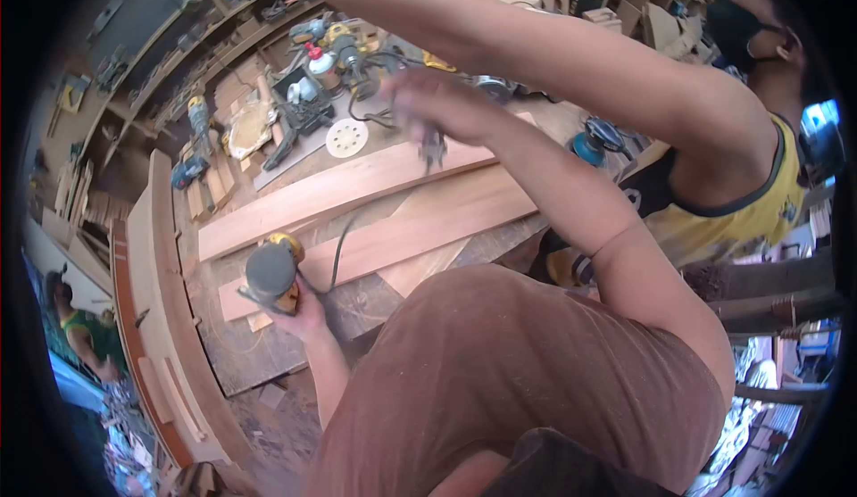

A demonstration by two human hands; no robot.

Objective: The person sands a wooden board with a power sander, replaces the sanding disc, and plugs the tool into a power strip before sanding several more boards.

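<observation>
My left hand (pixel 306 311) grips a yellow and black orbital sander (pixel 287 245), turned so that its round grey pad (pixel 270 269) faces me. The sander is over the left end of the near wooden board (pixel 393 238), and its dark cord trails to the right. Blurred by motion, my right hand (pixel 437 109) is above the far wooden board (pixel 339 189). A small grey piece (pixel 433 149) hangs below its fingers; I cannot tell what it is. A pale sanding disc (pixel 346 138) with holes lies left of that hand.
A co-worker in a yellow tank top (pixel 732 216) stands at the right, one arm (pixel 536 46) stretched across above my right hand. Drills (pixel 344 46), a red-capped bottle (pixel 320 58) and a teal sander (pixel 589 147) stand along the bench. Another person (pixel 85 332) is far left.
</observation>
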